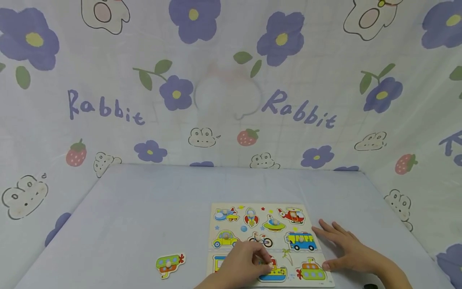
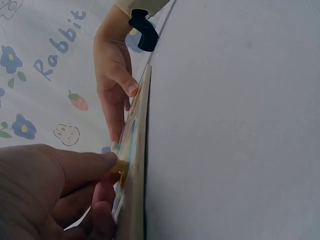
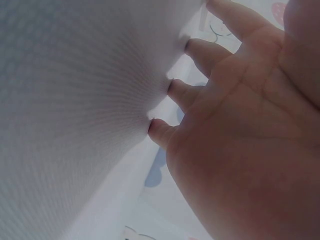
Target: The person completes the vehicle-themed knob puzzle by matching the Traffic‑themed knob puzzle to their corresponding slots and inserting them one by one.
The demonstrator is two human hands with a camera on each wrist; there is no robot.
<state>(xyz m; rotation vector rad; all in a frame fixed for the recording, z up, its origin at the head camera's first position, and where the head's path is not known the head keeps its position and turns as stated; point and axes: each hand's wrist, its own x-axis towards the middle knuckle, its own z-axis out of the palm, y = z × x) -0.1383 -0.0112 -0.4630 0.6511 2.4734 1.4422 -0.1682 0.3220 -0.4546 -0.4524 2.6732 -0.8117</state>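
A pale wooden puzzle board (image 1: 303, 255) with colourful vehicle pictures lies on the table. Thumb and fingers of my left hand (image 1: 241, 263) pinch the small knob of the boat piece (image 1: 278, 275) in its bottom row; in the left wrist view this hand (image 2: 55, 175) partly hides the piece. My right hand (image 1: 351, 251) is spread at the board's right edge, its thumb by the submarine picture (image 1: 313, 275), where no knob shows. In the right wrist view the fingertips of that hand (image 3: 240, 125) touch the white cloth. A loose submarine piece (image 1: 162, 261) with a knob lies left of the board.
Knobbed pieces on the board include a car (image 1: 225, 239), a bus (image 1: 306, 241) and a helicopter (image 1: 295, 216). The table (image 1: 144, 208) has a pale cloth. Patterned curtains (image 1: 223, 112) stand behind it and at both sides. A dark object (image 1: 370, 286) shows by the right wrist.
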